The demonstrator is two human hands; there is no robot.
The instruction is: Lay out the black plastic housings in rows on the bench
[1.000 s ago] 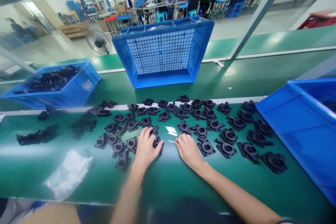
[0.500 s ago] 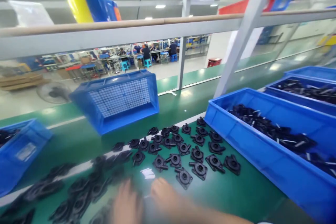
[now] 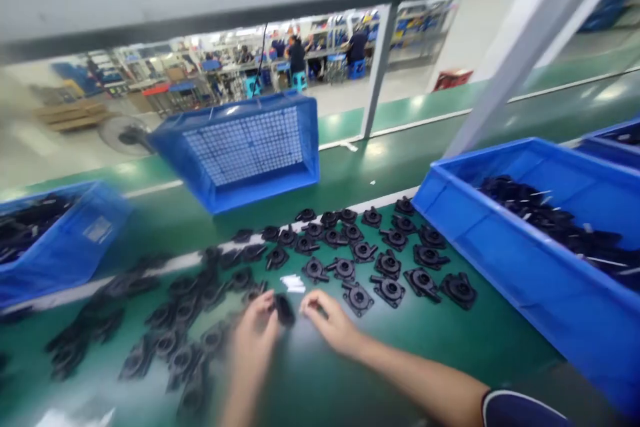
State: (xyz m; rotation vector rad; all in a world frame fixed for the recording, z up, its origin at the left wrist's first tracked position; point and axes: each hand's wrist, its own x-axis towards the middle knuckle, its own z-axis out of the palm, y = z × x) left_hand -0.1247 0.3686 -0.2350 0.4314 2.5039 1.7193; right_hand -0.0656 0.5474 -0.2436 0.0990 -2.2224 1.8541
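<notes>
My left hand (image 3: 257, 327) pinches a black plastic housing (image 3: 284, 311) between thumb and fingers, tilted up off the green surface. Close by on the right, my right hand (image 3: 333, 323) has its thumb and fingertips pressed together; whatever may be in them is too small to make out. Just beyond the hands lies a small pile of white pieces (image 3: 293, 283). Black round housings with square flanges and a side spout (image 3: 358, 297) lie in loose rows to the right. More such housings (image 3: 181, 361) are bunched on the left, blurred.
A blue crate (image 3: 500, 240) of black parts with white pieces stands at the right, another crate (image 3: 107, 227) at the left. A tipped blue crate (image 3: 265, 193) with a mesh bottom sits behind the housings. A slanted metal post (image 3: 515, 60) rises at the back right.
My view has tilted downward. My left hand has come up from the surface with a black housing in it, and my right hand's fingertips are now pinched beside it.
</notes>
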